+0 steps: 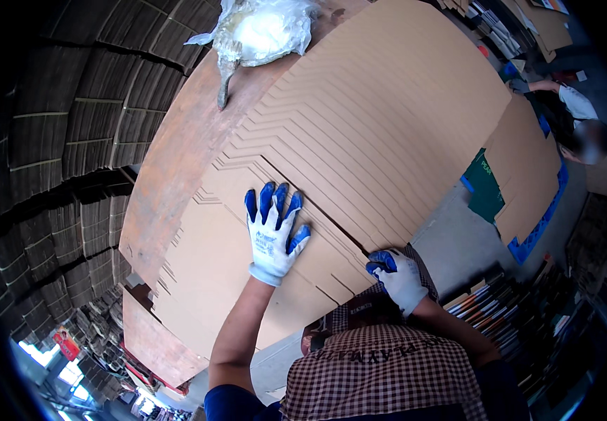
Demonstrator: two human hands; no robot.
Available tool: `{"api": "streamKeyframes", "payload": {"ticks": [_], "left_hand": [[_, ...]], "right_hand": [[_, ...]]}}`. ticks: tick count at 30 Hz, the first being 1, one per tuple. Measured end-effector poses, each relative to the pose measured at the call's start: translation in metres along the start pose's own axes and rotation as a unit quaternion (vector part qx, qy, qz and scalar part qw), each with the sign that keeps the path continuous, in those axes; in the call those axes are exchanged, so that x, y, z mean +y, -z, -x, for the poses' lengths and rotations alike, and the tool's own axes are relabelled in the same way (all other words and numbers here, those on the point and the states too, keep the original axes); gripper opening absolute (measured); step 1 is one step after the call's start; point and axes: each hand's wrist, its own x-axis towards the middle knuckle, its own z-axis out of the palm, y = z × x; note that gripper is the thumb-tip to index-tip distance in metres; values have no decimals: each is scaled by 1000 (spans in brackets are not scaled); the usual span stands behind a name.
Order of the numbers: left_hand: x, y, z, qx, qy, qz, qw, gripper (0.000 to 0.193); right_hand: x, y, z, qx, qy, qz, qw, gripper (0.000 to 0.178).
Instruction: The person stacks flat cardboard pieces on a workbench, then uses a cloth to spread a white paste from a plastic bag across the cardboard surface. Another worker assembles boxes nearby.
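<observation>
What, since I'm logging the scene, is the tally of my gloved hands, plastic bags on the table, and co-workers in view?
Left gloved hand and right gloved hand: 2
Plastic bag: 1
Co-worker: 1
Total: 4

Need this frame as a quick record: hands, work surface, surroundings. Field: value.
Left hand: white-and-blue glove, fingers spread, laid on the cardboard
Right hand: matching glove, fingers curled at the cardboard's near edge; exact grip unclear
Cardboard sheets: brown, overlapping, edges stepped
Table: reddish-brown top, under the sheets
Far end: crumpled whitish plastic bag
Right side: another person beside more cardboard
Left side: strapped brown stacks
</observation>
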Motion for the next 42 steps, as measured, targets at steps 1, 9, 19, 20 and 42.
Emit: {"api": "streamKeyframes", "payload": {"ticks": [1,9,19,20,42], "left_hand": [[1,0,0,3,0,2,1000,59],[2,-1,-2,3,1,2,1000,59],[5,-3,-5,4,-1,5,1000,60],[6,-3,-7,0,0,3,1000,60],[32,-12,3,-135,-105,54,984,99]], "right_hand": [[3,-3,1,7,-6,-19,1000,26],[14,-14,4,47,24,-48,997,23],[13,-15,6,57,-36,-105,992,22],[16,-16,5,60,-44,-114,991,24],[-70,-15,-67,26,53,299,952,33]]}}
